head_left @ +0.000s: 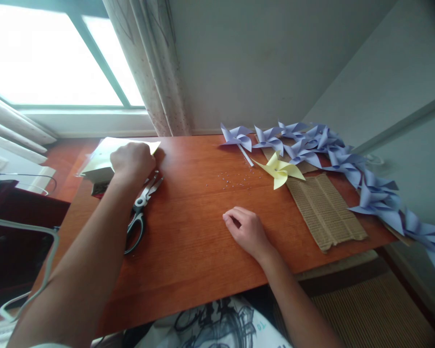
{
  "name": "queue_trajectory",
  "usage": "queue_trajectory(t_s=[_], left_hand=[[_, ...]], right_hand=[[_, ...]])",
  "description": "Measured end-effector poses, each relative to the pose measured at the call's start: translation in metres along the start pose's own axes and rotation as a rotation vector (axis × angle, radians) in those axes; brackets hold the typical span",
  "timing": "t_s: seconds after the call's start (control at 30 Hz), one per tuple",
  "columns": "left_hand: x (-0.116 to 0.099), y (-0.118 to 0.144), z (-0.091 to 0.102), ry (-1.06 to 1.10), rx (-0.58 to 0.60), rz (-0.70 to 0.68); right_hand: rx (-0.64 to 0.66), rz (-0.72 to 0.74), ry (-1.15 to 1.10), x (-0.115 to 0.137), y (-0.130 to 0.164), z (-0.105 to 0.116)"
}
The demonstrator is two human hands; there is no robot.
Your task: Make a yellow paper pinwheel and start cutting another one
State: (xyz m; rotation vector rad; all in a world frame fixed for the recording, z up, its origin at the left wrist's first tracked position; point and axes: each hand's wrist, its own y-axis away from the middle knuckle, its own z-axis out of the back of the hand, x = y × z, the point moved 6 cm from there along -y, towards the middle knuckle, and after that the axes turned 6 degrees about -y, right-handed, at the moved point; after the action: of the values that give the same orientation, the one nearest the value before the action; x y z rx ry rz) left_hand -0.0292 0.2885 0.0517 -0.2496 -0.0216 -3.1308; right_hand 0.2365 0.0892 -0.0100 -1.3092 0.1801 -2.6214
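My left hand [132, 161] reaches to the far left of the wooden table [188, 251] and rests, fingers curled, on a stack of pale yellow paper sheets [105, 151]; whether it grips a sheet I cannot tell. Black-handled scissors [139, 212] lie just beside my left forearm. My right hand [247, 231] lies loosely curled on the bare wood in the middle, holding nothing. A yellow paper pinwheel [281, 170] sits beyond it, at the edge of a piece of corrugated cardboard [324, 210]. Tiny beads [232, 180] are scattered on the wood.
Several lilac paper pinwheels [348, 162] run in a row along the right wall from the table's back to its right edge. A curtain [155, 67] and window [50, 53] stand behind. A dark cabinet with a cable [18, 241] is left of the table.
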Motion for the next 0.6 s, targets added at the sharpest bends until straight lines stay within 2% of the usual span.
queue_trajectory(t_s=[0.17,0.3,0.47,0.6], left_hand=[[0.005,0.002,-0.001,0.068,-0.007,0.016],[0.007,0.002,0.007,0.077,-0.049,0.025],[-0.001,0.011,0.033,0.059,-0.131,0.017],[-0.032,0.049,0.066,0.024,-0.318,-0.125]], right_hand=[[0.004,-0.003,0.004,0.0,-0.001,0.0],[0.004,-0.003,0.002,0.0,-0.001,0.001],[0.005,-0.012,-0.002,0.001,-0.001,0.0],[-0.003,-0.016,-0.026,0.0,-0.002,0.001]])
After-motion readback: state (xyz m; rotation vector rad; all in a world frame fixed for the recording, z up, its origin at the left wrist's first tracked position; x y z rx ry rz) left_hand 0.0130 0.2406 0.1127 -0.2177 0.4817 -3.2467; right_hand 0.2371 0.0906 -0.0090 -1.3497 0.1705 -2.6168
